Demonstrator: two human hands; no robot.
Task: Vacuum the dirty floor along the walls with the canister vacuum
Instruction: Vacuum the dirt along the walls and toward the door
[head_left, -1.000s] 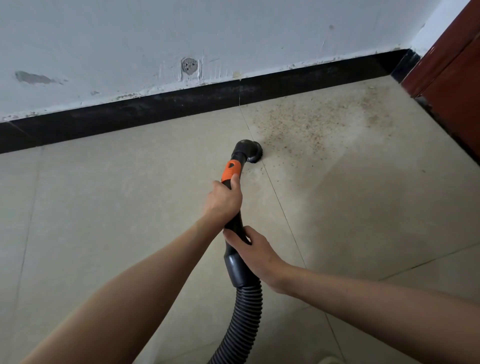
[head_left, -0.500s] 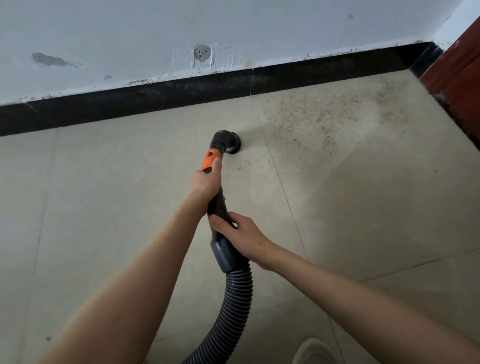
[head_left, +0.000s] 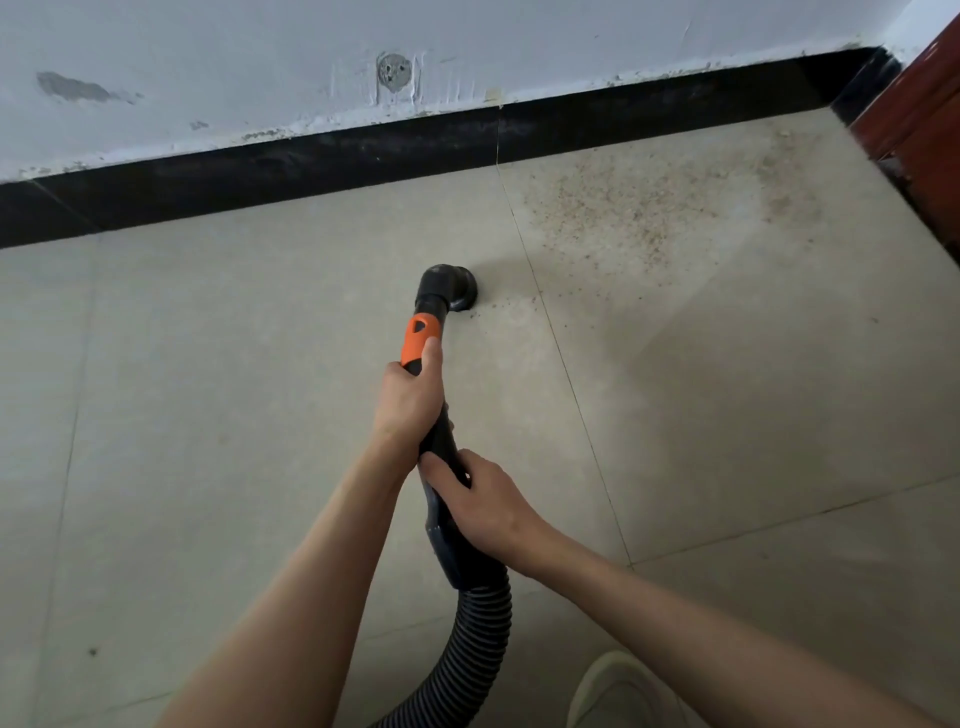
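Nearest your body, at the bottom edge of the head view, a pale shoe (head_left: 618, 686) shows on the floor tile, and the ribbed black hose (head_left: 480, 639) curves up from beside it into the rigid wand (head_left: 447, 452). Your right hand (head_left: 483, 506) wraps the lower part of that wand just above the hose cuff, fingers curled round it; your left hand (head_left: 408, 402) grips higher up, fingers closed on the shaft with the thumb lying along the orange grip (head_left: 420, 340). Both hands hold the same tube, left ahead of right. From them the wand's long axis runs forward and slightly left toward the wall, ending in the round black nozzle (head_left: 451, 288), which sits down on the beige tile. What matters for the coming stroke: the dirt patch (head_left: 639, 218) lies ahead and to the right of the nozzle, across the grout line (head_left: 535, 280), with a few loose specks just beside the nozzle's right edge. I judge you should swing the head rightward and forward. Beyond it the patch reaches to the black baseboard (head_left: 322, 166) under the scuffed white wall (head_left: 260, 62), and toward the red-brown door frame (head_left: 919, 98) in the far right corner.
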